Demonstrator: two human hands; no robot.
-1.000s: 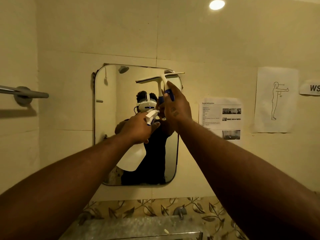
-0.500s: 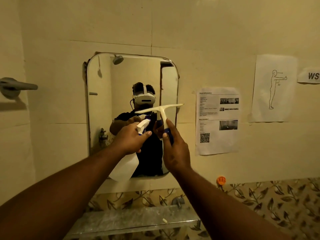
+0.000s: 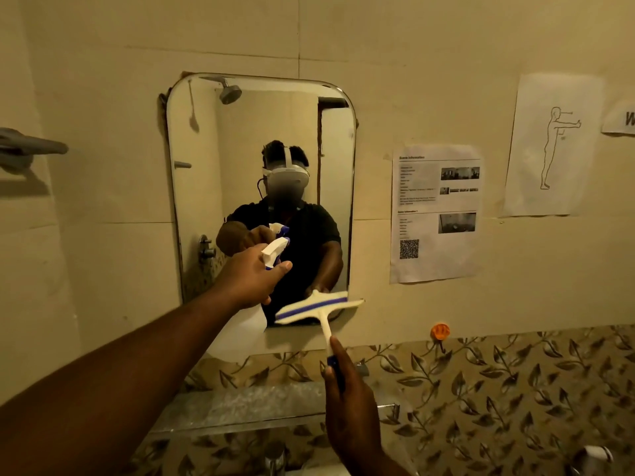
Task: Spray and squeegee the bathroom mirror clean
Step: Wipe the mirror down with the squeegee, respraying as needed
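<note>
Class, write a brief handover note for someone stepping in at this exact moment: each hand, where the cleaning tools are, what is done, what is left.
Left hand: gripping the spray bottle, nozzle towards the mirror.
Right hand: gripping the squeegee by its handle, blade at the mirror's lower right edge.
Done: cannot tell how much glass has been wiped; no streaks or droplets are visible.
Left: probably spray again if needed, then squeegee any remaining strips.

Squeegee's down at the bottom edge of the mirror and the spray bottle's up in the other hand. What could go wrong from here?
1. The squeegee blade is tilted across the mirror bottom right corner, so it may skip that corner and leave streaks.
2. The left hand aims the spray bottle at the glass; spraying now could re-wet wiped areas.
3. The right hand holds the handle's end, a loose-looking grip over the shelf.
</note>
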